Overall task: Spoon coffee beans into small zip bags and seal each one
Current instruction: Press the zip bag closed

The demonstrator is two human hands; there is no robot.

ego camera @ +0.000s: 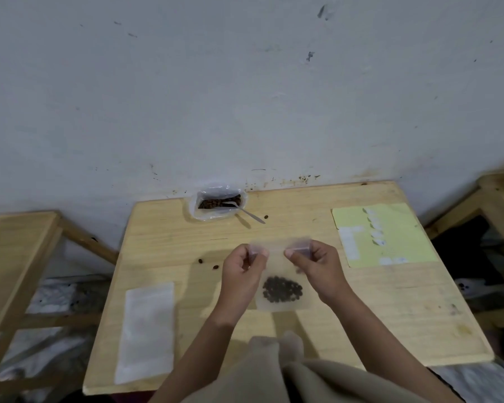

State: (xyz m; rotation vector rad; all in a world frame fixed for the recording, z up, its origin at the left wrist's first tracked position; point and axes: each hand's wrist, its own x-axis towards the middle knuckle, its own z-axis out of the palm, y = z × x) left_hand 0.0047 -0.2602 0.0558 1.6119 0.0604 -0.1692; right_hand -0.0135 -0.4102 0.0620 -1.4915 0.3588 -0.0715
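Scuffed grey wall [245,97] fills the top of my view, and below it sits a pale wooden table [390,315] pushed against it. At the centre of the table I see both hands holding up a small clear zip bag [282,257] by its top edge. My left hand [243,271] pinches the top left corner between thumb and curled fingers; my right hand [317,269] pinches the top right corner the same way. A dark cluster of coffee beans [282,289] sits in the bottom of that bag, between the two wrists. Whether the zip is closed I cannot tell.

At 12 o'clock, against the wall, an open plastic bag of beans [217,203] has a metal spoon [245,212] resting in it, handle pointing toward 4 o'clock. A few loose beans [208,263] lie on the wood at 9 o'clock of the hands. At 8 o'clock lies a stack of empty zip bags [146,330], flat. At 2 o'clock is a yellow sheet [405,228] with white labels on it. Wooden frames [18,257] stand on both sides of the table.
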